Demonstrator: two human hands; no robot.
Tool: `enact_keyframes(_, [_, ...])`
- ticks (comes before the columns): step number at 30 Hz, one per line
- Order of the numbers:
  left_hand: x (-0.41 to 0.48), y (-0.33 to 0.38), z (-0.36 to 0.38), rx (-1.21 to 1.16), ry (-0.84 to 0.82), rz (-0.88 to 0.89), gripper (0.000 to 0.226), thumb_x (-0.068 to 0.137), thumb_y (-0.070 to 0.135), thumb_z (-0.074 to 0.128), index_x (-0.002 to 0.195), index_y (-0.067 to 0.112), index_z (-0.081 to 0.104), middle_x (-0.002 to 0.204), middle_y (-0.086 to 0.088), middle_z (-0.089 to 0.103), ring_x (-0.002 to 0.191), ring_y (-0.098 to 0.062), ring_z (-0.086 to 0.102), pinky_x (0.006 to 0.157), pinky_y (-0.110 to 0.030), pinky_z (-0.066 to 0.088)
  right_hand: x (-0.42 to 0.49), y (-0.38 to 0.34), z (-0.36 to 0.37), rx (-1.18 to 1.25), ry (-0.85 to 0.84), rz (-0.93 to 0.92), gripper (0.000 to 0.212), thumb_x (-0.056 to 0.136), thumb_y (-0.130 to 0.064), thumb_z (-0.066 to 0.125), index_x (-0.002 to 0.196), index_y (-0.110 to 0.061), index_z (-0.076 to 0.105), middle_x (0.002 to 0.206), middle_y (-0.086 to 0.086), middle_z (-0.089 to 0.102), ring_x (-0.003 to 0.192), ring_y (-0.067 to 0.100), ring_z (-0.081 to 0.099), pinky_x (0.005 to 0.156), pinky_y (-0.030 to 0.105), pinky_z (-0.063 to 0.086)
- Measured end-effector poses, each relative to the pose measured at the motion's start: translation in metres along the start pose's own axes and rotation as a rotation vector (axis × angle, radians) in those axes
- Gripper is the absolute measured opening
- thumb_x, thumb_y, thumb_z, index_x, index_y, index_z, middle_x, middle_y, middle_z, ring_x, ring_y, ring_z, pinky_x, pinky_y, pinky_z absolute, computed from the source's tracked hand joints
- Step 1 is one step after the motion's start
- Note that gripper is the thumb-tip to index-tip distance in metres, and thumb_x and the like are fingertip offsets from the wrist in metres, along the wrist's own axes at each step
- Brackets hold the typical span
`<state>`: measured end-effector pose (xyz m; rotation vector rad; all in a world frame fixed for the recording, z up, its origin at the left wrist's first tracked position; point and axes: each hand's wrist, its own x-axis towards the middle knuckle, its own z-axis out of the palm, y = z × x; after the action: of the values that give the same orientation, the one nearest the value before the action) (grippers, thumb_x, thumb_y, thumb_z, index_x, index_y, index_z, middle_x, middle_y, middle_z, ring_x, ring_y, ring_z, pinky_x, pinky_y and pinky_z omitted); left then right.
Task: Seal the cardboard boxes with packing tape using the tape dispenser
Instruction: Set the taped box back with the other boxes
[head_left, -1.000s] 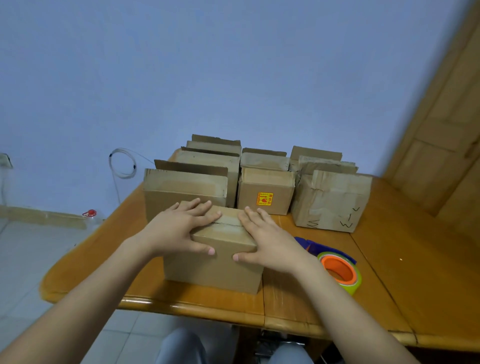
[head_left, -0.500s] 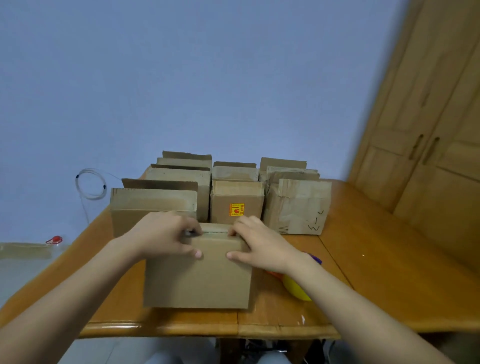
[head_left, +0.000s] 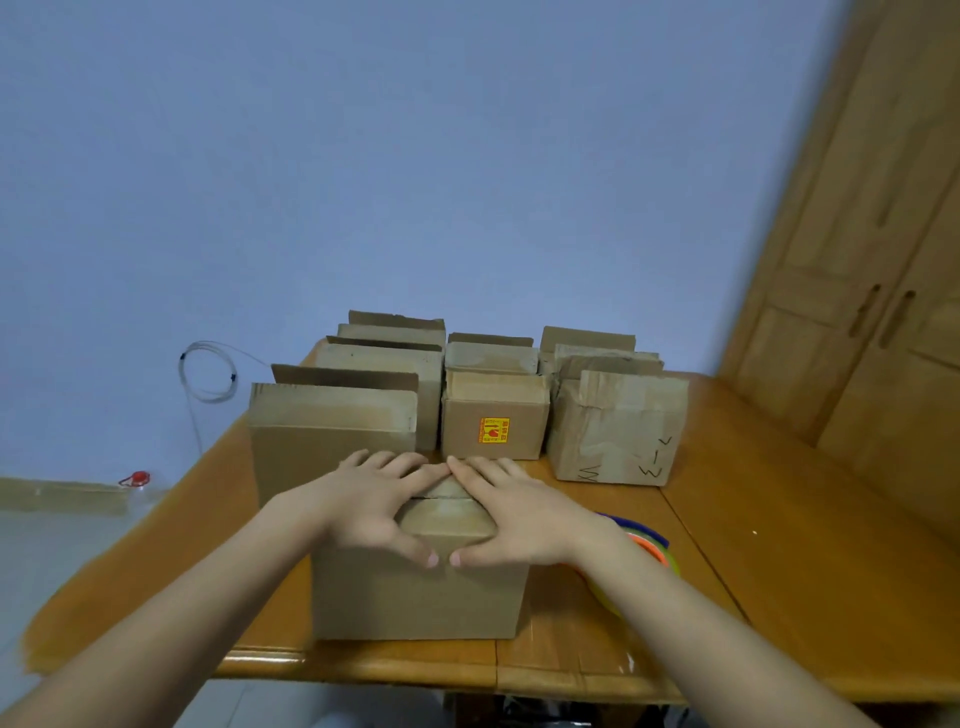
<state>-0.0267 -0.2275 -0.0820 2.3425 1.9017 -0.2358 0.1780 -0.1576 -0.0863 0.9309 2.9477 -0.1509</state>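
On the floor at far left stands a clear plastic bottle with a red cap. A loop of thin white cable hangs on the blue wall above it. The orange-brown wooden table carries a cluster of worn brown cardboard boxes at its far side. The left hand lies flat on the top flaps of the plain brown cardboard box nearest the table's front edge, fingers straight, thumb down over the front face, grasping nothing. The right hand mirrors it on the same box, released and pressing; the two index fingertips almost meet over the flap seam. Behind them sit a small carton with a red-and-yellow sticker and a crumpled carton with black marker scrawls. The tape dispenser with an orange core, yellow-green rim and blue handle lies on the table just beside the near box, half hidden by the right wrist. Wooden cupboard doors fill the right edge.
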Motion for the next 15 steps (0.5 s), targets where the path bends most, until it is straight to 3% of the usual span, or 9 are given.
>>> enact_keyframes(4, [-0.001,0.005,0.004,0.059,0.14,0.005,0.115,0.057,0.093,0.022,0.153,0.034,0.0,0.153,0.002,0.024,0.139,-0.022,0.023,0.118,-0.044,0.015,-0.007,0.001,-0.003,-0.112,0.086,-0.039,0.1,0.081,-0.067,0.054,0.152,-0.027,-0.005,0.158,0.0,0.01,0.141,0.025,0.01,0.113,0.044,0.023])
enact_keyframes(10, [0.009,0.021,-0.025,0.155,0.443,-0.016,0.108,0.061,0.087,0.018,0.153,0.033,0.0,0.158,-0.004,0.019,0.143,-0.027,0.019,0.117,-0.051,0.009,-0.02,0.015,-0.041,-0.252,0.278,-0.014,0.104,0.08,-0.07,0.051,0.151,-0.028,-0.012,0.159,0.002,0.001,0.145,0.027,0.0,0.117,0.042,0.008])
enact_keyframes(15, [0.032,0.036,-0.072,0.188,0.508,-0.041,0.112,0.056,0.087,0.017,0.153,0.032,0.001,0.157,-0.006,0.02,0.142,-0.029,0.021,0.118,-0.051,0.011,-0.021,0.047,-0.077,-0.239,0.329,0.031,0.105,0.077,-0.071,0.053,0.15,-0.032,-0.012,0.16,-0.001,0.002,0.146,0.024,-0.001,0.118,0.044,0.013])
